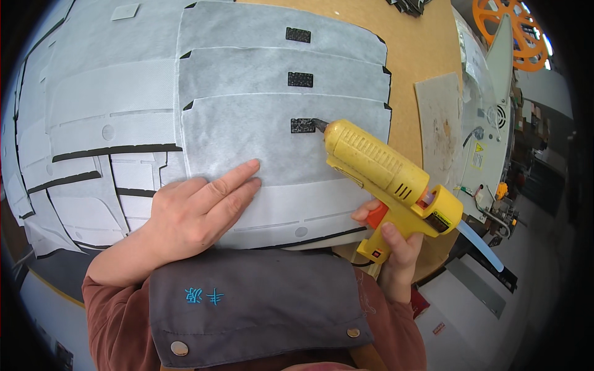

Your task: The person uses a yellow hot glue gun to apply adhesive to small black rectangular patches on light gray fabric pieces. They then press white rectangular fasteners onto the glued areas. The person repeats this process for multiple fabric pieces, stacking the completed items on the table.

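Observation:
My right hand [401,246] grips a yellow hot glue gun [377,162] by its handle, a finger at the red trigger. A translucent glue stick [481,246] sticks out of its back end. The gun's dark nozzle meets the right end of a small black speckled patch [302,125] on the nearest white fabric panel [247,136]. My left hand [197,213] lies flat on this panel's lower left, fingers stretched toward the patch. Two similar panels overlap behind it, carrying a middle patch [301,80] and a far patch [298,35].
More white fabric panels [111,86] with black edging lie layered at the left. Beyond the panels runs a tan tabletop [427,37]. A stained flat board [438,117] rests at its right edge, beside a pale machine [486,142] with an orange reel [510,31].

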Tool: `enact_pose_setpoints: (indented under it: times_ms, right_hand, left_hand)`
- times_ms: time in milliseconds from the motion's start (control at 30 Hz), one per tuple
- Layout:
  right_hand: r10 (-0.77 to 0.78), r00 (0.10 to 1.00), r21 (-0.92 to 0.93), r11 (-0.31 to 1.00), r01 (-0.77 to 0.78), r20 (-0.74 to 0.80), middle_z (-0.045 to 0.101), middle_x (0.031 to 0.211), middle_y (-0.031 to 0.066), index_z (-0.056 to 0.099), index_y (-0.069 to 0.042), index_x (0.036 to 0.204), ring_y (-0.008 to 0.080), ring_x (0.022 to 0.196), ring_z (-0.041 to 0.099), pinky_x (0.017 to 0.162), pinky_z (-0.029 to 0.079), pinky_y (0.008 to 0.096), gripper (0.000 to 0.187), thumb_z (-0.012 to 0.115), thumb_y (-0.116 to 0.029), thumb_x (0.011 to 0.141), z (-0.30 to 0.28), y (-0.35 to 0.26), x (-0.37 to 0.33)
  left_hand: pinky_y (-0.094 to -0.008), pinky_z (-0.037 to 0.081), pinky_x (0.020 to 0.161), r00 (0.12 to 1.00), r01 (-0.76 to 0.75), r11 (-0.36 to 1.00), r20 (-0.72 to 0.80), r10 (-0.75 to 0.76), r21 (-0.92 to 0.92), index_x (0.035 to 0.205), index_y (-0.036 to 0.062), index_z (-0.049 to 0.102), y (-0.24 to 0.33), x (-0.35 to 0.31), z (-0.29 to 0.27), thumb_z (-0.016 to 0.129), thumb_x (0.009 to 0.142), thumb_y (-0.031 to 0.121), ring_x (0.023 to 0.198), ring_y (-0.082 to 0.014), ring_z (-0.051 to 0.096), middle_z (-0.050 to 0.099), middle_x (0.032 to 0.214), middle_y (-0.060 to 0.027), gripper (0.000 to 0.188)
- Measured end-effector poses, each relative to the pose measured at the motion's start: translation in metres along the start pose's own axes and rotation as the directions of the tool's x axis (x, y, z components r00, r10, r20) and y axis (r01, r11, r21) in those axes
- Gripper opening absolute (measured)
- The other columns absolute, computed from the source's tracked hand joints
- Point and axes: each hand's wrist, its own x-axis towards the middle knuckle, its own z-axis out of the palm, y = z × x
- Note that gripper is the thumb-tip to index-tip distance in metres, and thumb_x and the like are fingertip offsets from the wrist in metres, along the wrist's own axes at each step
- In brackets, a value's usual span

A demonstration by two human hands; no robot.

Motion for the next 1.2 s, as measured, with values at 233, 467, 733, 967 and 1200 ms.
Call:
enact_pose_setpoints:
  times_ms: [233, 467, 733, 967, 1200]
  right_hand:
    - [0.015, 1.0, -0.008, 1.0, -0.015, 0.022, 0.064, 0.107, 0.018, 0.045, 0.006, 0.132, 0.025, 0.1, 0.064, 0.09, 0.05, 0.0377, 0.049, 0.061, -0.01, 0.089, -0.004, 0.003, -0.007]
    - [0.007, 1.0, 0.039, 0.999, -0.007, 0.014, 0.064, 0.107, 0.0184, 0.044, 0.007, 0.133, 0.0258, 0.1, 0.063, 0.09, 0.05, 0.0386, 0.049, 0.061, -0.01, 0.089, -0.003, 0.007, -0.01]
    - [0.043, 0.999, 0.043, 0.998, -0.042, -0.018, 0.063, 0.107, 0.0181, 0.044, 0.006, 0.134, 0.0254, 0.1, 0.062, 0.089, 0.049, 0.0375, 0.05, 0.059, -0.005, 0.087, 0.015, -0.01, 0.0]
    - [0.052, 0.998, 0.048, 0.997, -0.053, 0.028, 0.063, 0.107, 0.019, 0.043, 0.005, 0.134, 0.0253, 0.101, 0.062, 0.09, 0.049, 0.0372, 0.052, 0.059, -0.003, 0.085, 0.016, -0.009, 0.005]
    - [0.073, 0.997, 0.028, 0.997, -0.074, 0.039, 0.063, 0.107, 0.0191, 0.043, 0.006, 0.134, 0.0262, 0.101, 0.062, 0.091, 0.049, 0.0381, 0.052, 0.058, -0.001, 0.085, 0.008, -0.003, -0.005]
  left_hand:
    - [-0.023, 0.044, 0.047, 1.0, 0.007, 1.0, 0.012, -0.006, -0.006, 0.105, 0.0052, 0.07, 0.0, 0.0, -0.001, 0.076, 0.072, 0.003, 0.054, -0.0101, 0.054, 0.068, 0.12, -0.0107, 0.034]
    - [-0.0232, 0.044, 0.047, 1.0, 0.006, 1.0, 0.007, -0.006, -0.007, 0.106, 0.0049, 0.07, 0.0, 0.0, 0.0, 0.076, 0.072, 0.003, 0.055, -0.0103, 0.054, 0.068, 0.12, -0.0109, 0.034]
    - [-0.0231, 0.044, 0.047, 1.0, 0.005, 1.0, 0.008, -0.004, -0.01, 0.106, 0.0048, 0.069, 0.0, 0.0, -0.001, 0.076, 0.071, 0.003, 0.054, -0.0104, 0.054, 0.068, 0.12, -0.0112, 0.035]
    - [-0.0224, 0.044, 0.047, 1.0, -0.005, 1.0, 0.007, 0.005, -0.003, 0.107, 0.0053, 0.069, -0.001, 0.0, -0.001, 0.076, 0.072, 0.004, 0.054, -0.0098, 0.053, 0.069, 0.119, -0.011, 0.035]
    - [-0.0223, 0.043, 0.046, 1.0, -0.004, 1.0, 0.009, 0.004, -0.007, 0.106, 0.0057, 0.07, 0.0, 0.0, -0.001, 0.076, 0.073, 0.004, 0.054, -0.0097, 0.053, 0.069, 0.119, -0.0107, 0.034]
